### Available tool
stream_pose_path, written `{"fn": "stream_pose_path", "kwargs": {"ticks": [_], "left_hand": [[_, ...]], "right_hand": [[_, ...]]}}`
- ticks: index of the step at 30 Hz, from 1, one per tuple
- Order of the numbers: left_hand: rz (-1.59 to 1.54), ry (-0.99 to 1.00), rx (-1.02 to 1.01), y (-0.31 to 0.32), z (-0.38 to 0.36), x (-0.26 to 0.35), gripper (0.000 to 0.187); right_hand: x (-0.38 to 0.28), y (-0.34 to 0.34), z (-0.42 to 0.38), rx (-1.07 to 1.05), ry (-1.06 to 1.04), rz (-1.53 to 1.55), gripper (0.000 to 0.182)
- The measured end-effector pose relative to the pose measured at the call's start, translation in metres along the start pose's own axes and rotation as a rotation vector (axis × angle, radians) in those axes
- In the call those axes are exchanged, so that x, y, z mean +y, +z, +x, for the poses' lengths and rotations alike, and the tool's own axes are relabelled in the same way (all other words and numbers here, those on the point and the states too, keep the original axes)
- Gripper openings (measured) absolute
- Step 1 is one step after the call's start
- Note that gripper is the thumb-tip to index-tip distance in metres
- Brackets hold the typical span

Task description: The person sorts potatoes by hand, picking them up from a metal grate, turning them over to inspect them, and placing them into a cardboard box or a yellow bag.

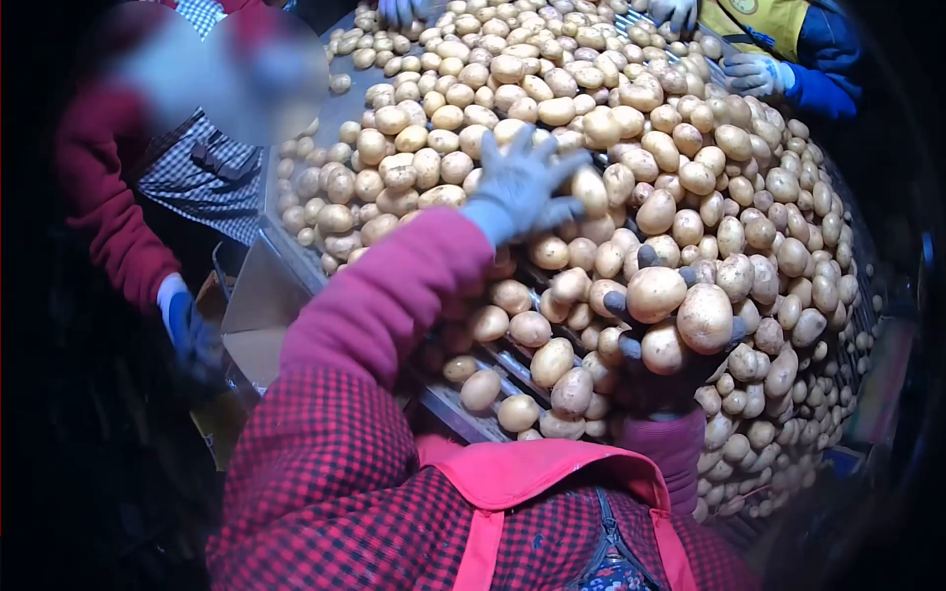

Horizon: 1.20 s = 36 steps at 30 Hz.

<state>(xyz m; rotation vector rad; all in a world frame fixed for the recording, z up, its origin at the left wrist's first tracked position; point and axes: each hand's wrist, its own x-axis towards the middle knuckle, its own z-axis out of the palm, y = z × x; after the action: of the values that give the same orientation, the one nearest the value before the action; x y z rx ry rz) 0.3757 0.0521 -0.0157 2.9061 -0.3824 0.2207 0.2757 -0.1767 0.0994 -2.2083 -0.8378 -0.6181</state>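
Gloved hands (520, 192) touch smooth, rounded potatoes (657, 294) above slats (508, 364).

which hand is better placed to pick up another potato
Left, I think: the left hand is spread over the pile with its palm down, while the right hand looks full, cradling three potatoes.
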Motion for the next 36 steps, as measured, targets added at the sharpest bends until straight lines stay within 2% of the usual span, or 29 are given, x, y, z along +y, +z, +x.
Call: {"fn": "stream_pose_path", "kwargs": {"ticks": [3,4,6,8,10,11,12,14,16,17,18,20,24,26,27,28,30,32,33,34,35,36], "left_hand": [[0.059,-0.103,-0.033,0.002,0.043,-0.036,0.083],[0.044,-0.121,-0.017,0.000,0.049,-0.049,0.084],[0.243,-0.292,0.009,-0.017,0.049,-0.079,0.083],[0.254,-0.294,0.006,-0.014,0.036,-0.117,0.082],[0.104,-0.422,-0.043,-0.008,0.003,-0.161,0.088],[0.265,-0.424,-0.119,-0.037,-0.013,-0.143,0.090],[0.273,-0.349,0.008,-0.032,-0.033,-0.149,0.088],[0.219,-0.349,-0.088,-0.035,-0.065,-0.126,0.083],[0.108,-0.214,-0.021,-0.028,-0.079,-0.115,0.081],[0.023,-0.207,-0.062,-0.031,-0.084,-0.103,0.076],[0.109,-0.168,-0.223,-0.050,-0.080,-0.076,0.072],[-0.001,0.019,0.013,-0.012,-0.092,-0.083,0.071],[-0.094,-0.016,0.135,-0.008,-0.086,-0.042,0.066],[-0.110,0.086,0.150,-0.008,-0.070,-0.024,0.067],[-0.231,0.072,0.080,-0.007,-0.065,-0.007,0.067],[-0.353,0.058,0.009,-0.009,-0.063,0.012,0.066],[-0.157,0.133,0.089,-0.006,-0.068,0.044,0.064],[-0.156,0.201,0.030,-0.005,-0.076,0.050,0.063],[-0.226,0.247,0.019,-0.014,-0.083,0.053,0.061],[-0.296,0.293,0.005,-0.027,-0.087,0.054,0.058],[-0.434,0.335,-0.091,-0.034,-0.080,0.047,0.057],[-0.697,0.271,-0.165,-0.039,-0.071,0.037,0.057]], "right_hand": [[0.024,-0.011,-0.023,-0.195,0.100,-0.046,0.041],[0.025,0.001,-0.031,-0.106,0.206,0.137,0.039],[0.029,0.007,-0.039,-0.061,0.211,0.188,0.038],[0.033,0.009,-0.037,-0.069,0.206,0.187,0.039],[0.031,0.007,-0.033,-0.123,0.209,0.153,0.042],[0.030,0.006,-0.030,-0.134,0.211,0.136,0.044],[0.029,0.005,-0.028,-0.146,0.212,0.120,0.046],[0.026,0.007,-0.031,-0.175,0.271,0.169,0.045],[0.022,0.010,-0.033,-0.197,0.387,0.269,0.044],[0.021,0.010,-0.034,-0.193,0.410,0.277,0.044],[0.022,0.010,-0.037,-0.194,0.410,0.254,0.044],[0.026,0.012,-0.042,-0.195,0.410,0.207,0.044],[0.028,0.007,-0.042,-0.319,0.401,0.064,0.049],[0.021,0.008,-0.032,-0.233,0.454,0.250,0.049],[0.005,0.009,-0.015,-0.126,0.495,0.435,0.047],[0.007,0.011,-0.013,-0.094,0.442,0.457,0.047],[0.029,0.013,-0.026,-0.061,0.229,0.402,0.047],[0.041,0.013,-0.036,-0.111,0.177,0.343,0.050],[0.047,0.013,-0.042,-0.157,0.160,0.311,0.052],[0.043,0.018,-0.053,-0.137,0.330,0.563,0.057],[0.040,0.019,-0.056,-0.131,0.353,0.551,0.056],[0.037,0.019,-0.056,-0.125,0.375,0.540,0.056]]}}
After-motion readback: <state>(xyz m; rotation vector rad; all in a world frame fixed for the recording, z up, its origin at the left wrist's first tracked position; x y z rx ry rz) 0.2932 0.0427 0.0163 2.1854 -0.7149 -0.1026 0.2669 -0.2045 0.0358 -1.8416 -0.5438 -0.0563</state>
